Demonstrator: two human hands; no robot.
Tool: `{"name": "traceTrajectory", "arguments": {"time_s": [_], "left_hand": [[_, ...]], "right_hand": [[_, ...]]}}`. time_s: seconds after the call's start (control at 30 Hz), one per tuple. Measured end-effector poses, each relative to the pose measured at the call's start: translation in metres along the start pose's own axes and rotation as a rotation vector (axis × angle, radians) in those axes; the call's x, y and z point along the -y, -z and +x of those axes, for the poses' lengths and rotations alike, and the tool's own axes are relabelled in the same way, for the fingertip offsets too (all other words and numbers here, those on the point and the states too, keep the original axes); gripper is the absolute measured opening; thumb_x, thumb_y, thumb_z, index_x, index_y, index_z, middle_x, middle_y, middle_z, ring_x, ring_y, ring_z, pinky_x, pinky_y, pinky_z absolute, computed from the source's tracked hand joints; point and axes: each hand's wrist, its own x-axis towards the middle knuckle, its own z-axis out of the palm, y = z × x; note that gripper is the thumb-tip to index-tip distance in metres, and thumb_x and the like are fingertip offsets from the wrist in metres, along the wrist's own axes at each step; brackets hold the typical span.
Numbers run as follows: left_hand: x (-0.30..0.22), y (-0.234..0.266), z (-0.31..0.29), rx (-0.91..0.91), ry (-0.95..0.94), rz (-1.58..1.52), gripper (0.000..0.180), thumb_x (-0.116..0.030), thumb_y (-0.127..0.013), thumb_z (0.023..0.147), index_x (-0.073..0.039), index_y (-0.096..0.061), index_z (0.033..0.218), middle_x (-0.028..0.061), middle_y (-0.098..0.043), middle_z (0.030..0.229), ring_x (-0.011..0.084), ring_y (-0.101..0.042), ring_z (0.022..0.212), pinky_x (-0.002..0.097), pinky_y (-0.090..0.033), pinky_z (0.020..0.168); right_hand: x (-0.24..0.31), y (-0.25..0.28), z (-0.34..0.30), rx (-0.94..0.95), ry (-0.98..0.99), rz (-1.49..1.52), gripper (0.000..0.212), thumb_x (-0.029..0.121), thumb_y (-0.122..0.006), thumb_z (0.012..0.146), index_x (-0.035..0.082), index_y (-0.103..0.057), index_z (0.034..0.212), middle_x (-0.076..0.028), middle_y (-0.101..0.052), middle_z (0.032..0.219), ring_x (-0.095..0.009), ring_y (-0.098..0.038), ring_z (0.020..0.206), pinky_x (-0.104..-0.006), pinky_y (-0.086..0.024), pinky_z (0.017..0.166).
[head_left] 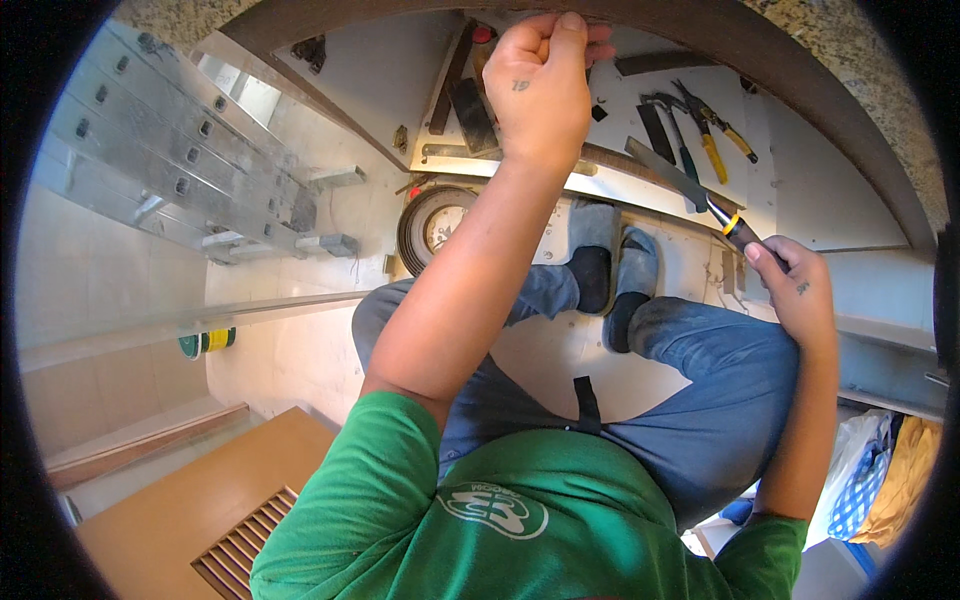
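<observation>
My right hand (pixel 800 290), at the right, is closed around the black and yellow handle of a flat-bladed hand tool (pixel 742 232). The tool's narrow metal blade points up and left over the cabinet's front edge; whether it is a chisel or a narrow trowel I cannot tell. At the top, my left hand (pixel 540 85) is raised to the curved brown edge (pixel 400 12) under the stone top. Its fingers are curled with the thumb pressed over them, and what they grip, if anything, is hidden. A hammer (pixel 682 145) and yellow-handled snips (pixel 713 150) lie inside the cabinet.
Dark flat strips (pixel 470 115) lie deeper in the cabinet. A coiled brown band (pixel 412 235) rests on the floor near my feet. A metal ladder (pixel 190 130) stands at the left, above a louvred wooden panel (pixel 180 500). Bags and cloths (pixel 860 490) are at the lower right.
</observation>
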Motion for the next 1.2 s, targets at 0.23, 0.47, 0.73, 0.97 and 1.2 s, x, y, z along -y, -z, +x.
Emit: {"name": "traceTrajectory", "arguments": {"time_s": [0.23, 0.47, 0.73, 0.97, 1.2], "left_hand": [[-0.019, -0.016, -0.011, 0.092, 0.236, -0.057, 0.021, -0.011, -0.052, 0.102, 0.005, -0.061, 0.112, 0.0231, -0.072, 0.106, 0.0287, -0.073, 0.094, 0.0358, -0.055, 0.089], [-0.052, -0.029, -0.038, 0.583, 0.538, -0.072, 0.042, -0.022, -0.051, 0.103, 0.008, -0.056, 0.132, 0.0253, -0.067, 0.125, 0.0309, -0.069, 0.113, 0.0407, -0.051, 0.100], [-0.051, 0.062, -0.117, 0.284, 0.329, 0.684, 0.045, -0.038, -0.062, 0.100, 0.000, -0.067, 0.078, 0.0049, -0.065, 0.065, 0.0129, -0.061, 0.061, 0.0294, -0.049, 0.061], [-0.085, 0.255, -0.172, 0.068, 0.098, 1.512, 0.048, -0.022, -0.058, 0.095, -0.004, -0.057, 0.140, 0.0244, -0.062, 0.129, 0.0344, -0.060, 0.121, 0.0408, -0.048, 0.102], [-0.092, 0.257, -0.200, 0.187, 0.589, 1.844, 0.056, -0.045, -0.057, 0.094, -0.011, -0.058, 0.139, 0.0180, -0.052, 0.147, 0.0393, -0.046, 0.138, 0.0488, -0.037, 0.114]], "right_hand": [[-0.001, 0.003, -0.001, -0.012, 0.013, -0.031, 0.044, 0.044, -0.071, 0.091, 0.000, -0.073, 0.086, -0.009, -0.054, 0.060, -0.018, -0.049, 0.055, -0.0345, -0.040, 0.055], [-0.007, 0.006, -0.002, -0.011, 0.030, -0.073, 0.046, 0.047, -0.071, 0.090, 0.002, -0.073, 0.084, -0.012, -0.056, 0.059, -0.023, -0.052, 0.055, -0.0385, -0.042, 0.056], [-0.026, 0.017, -0.018, 0.023, -0.056, -0.031, 0.045, 0.044, -0.072, 0.090, -0.001, -0.072, 0.087, -0.009, -0.054, 0.059, -0.017, -0.049, 0.056, -0.0354, -0.040, 0.055], [-0.064, 0.020, -0.034, -0.050, -0.010, -0.054, 0.043, 0.044, -0.072, 0.090, 0.002, -0.074, 0.085, -0.013, -0.061, 0.059, -0.026, -0.059, 0.054, -0.0393, -0.046, 0.057], [-0.099, 0.023, -0.045, -0.094, 0.013, -0.013, 0.043, 0.043, -0.073, 0.089, 0.002, -0.072, 0.080, -0.015, -0.059, 0.060, -0.027, -0.057, 0.055, -0.0399, -0.045, 0.057]]}}
